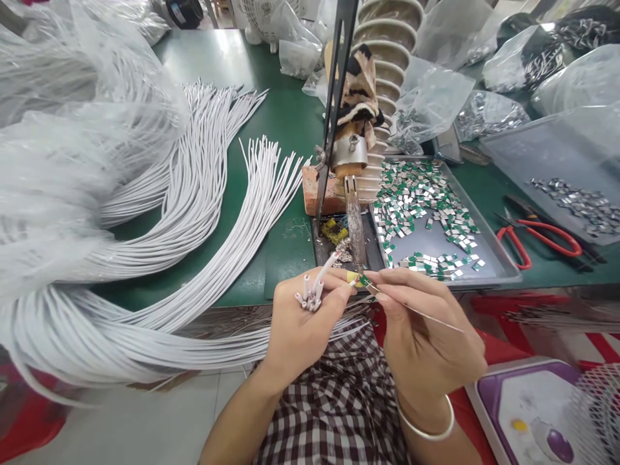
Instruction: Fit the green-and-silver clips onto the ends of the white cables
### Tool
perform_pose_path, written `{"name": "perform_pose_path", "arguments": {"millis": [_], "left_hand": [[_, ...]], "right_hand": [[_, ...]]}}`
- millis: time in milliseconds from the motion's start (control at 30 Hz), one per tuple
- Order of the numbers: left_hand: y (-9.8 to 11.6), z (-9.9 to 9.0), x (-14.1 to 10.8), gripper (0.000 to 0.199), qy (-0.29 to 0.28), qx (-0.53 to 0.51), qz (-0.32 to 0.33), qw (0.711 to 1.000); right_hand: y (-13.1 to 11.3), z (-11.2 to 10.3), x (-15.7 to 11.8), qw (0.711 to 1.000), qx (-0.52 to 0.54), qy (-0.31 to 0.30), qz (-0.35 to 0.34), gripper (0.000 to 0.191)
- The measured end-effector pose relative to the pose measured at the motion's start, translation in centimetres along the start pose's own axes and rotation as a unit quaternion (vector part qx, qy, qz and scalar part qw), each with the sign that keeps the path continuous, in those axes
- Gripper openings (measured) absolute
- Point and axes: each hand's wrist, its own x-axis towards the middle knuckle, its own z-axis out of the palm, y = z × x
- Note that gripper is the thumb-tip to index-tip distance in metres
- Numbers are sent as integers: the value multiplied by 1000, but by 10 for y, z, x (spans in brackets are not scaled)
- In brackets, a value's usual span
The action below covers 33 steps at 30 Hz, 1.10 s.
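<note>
My left hand is closed round several white cables, one of which it pinches out toward the iron. Between thumb and fingers of my right hand runs a thin solder wire. The fingertips of both hands meet at a small green circuit board, right under the tip of a mounted soldering iron. Which fingers bear the board is hard to see. Long bundles of white cable spread over the table to the left.
A metal tray of small green boards lies right of the iron. Red-handled pliers and a bin of metal parts are farther right. A brick and ribbed hose stand behind the iron.
</note>
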Motion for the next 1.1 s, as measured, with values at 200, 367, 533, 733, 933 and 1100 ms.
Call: {"name": "perform_pose_path", "arguments": {"millis": [200, 367, 533, 733, 933, 1100], "left_hand": [[5, 2, 3, 23, -3, -31, -4, 1000], [6, 1, 1, 22, -5, -46, -6, 999], [1, 0, -1, 22, 3, -27, -9, 1000], [-6, 0, -4, 18, -21, -7, -15, 1000], [-4, 2, -1, 17, -2, 10, -18, 1000], [-8, 0, -3, 18, 17, 1, -33, 999]], "right_hand": [[-8, 3, 13, 996, -59, 23, -58, 23], [-8, -2, 11, 999, -17, 0, -43, 26], [-4, -8, 7, 995, 77, -56, 9, 21], [-1, -9, 6, 988, 3, -105, 114, 18], [-3, 1, 2, 982, 57, -77, 160, 11], [-2, -3, -1, 977, 88, -67, 183, 13]]}}
